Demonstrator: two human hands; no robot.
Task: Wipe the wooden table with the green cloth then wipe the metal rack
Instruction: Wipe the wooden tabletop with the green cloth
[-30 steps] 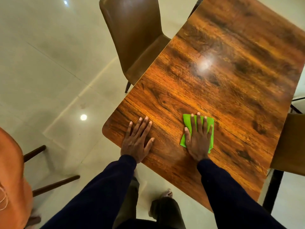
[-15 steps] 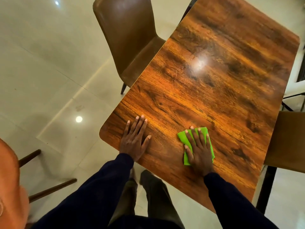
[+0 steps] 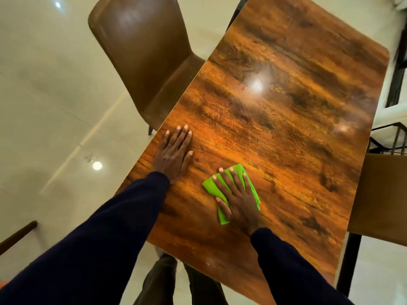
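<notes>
The glossy wooden table (image 3: 286, 111) fills the middle and right of the head view. A bright green cloth (image 3: 210, 186) lies flat on its near part. My right hand (image 3: 236, 194) presses down on the cloth with the fingers spread over it. My left hand (image 3: 174, 153) rests flat on the bare wood near the table's left edge, fingers apart and holding nothing. A dark metal frame (image 3: 396, 80) shows at the far right edge; whether it is the rack I cannot tell.
A brown leather chair (image 3: 145, 62) stands against the table's left side. A tan chair seat (image 3: 381, 194) touches the right edge. A dark wooden piece (image 3: 17, 234) shows low left. Pale shiny floor tiles (image 3: 55, 106) surround the table.
My right hand has slid the green cloth toward the near edge and turned it slightly. The view has moved closer over the table, and my left hand sits farther along the left edge.
</notes>
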